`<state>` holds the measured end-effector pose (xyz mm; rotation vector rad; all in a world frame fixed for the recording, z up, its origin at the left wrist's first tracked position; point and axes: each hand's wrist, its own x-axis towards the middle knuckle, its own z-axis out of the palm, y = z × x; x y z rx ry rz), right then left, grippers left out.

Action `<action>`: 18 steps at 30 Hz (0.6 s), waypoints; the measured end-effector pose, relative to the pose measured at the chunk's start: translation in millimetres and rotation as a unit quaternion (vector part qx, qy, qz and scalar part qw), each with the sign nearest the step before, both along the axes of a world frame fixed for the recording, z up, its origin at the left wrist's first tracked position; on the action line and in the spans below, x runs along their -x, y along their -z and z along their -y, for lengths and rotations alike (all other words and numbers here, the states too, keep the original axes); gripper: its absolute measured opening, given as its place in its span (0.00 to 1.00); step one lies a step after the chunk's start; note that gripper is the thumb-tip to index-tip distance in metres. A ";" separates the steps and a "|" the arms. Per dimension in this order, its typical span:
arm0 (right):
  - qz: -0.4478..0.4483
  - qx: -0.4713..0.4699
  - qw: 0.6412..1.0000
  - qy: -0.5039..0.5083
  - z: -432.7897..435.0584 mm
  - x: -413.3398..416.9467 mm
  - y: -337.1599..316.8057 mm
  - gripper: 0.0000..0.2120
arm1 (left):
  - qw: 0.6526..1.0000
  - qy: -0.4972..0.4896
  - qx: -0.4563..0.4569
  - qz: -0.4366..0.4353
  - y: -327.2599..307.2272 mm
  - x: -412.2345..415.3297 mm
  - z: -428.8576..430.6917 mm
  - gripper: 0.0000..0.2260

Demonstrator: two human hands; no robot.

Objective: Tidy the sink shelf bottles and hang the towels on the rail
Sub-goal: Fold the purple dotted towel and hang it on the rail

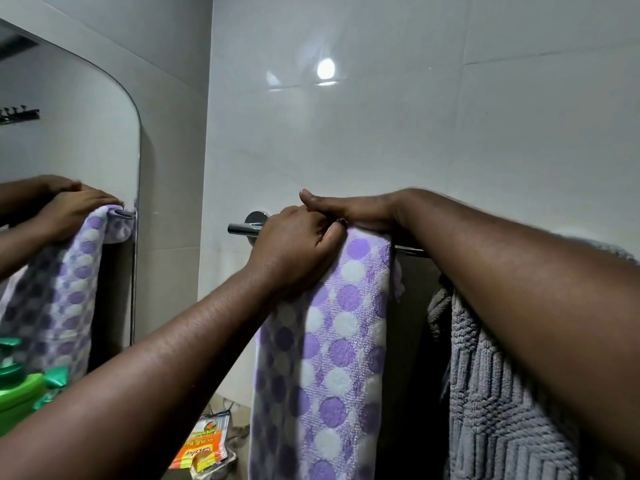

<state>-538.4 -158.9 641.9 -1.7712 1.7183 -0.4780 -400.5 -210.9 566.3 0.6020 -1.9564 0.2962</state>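
Note:
A purple towel with white and violet dots (329,341) hangs folded over the chrome rail (242,229) on the tiled wall. My left hand (294,247) grips the towel's top left edge at the rail, fingers curled into the cloth. My right hand (349,209) lies flat across the top of the towel on the rail, thumb pointing left. A grey ribbed towel (491,393) hangs on the same rail to the right, partly behind my right forearm. A green pump bottle (17,386) stands at the lower left.
A mirror (69,150) on the left wall reflects my hands and the dotted towel. Orange and white sachets (204,445) lie low down between the bottle and the towel. The wall above the rail is bare white tile.

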 end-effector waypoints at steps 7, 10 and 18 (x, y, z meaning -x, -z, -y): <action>0.046 -0.020 0.999 -0.019 12.7 10.3 2.4 0.35 | 0.996 0.025 -0.032 -0.074 15.7 1.9 6.9 0.22; 0.052 -0.054 0.997 -0.029 11.9 14.0 1.2 0.26 | 0.977 0.018 -0.080 -0.197 47.0 0.7 7.4 0.32; 0.082 -0.064 0.995 0.001 13.9 9.6 -1.4 0.20 | 0.794 0.245 -0.395 -0.391 72.4 -2.0 -2.8 0.32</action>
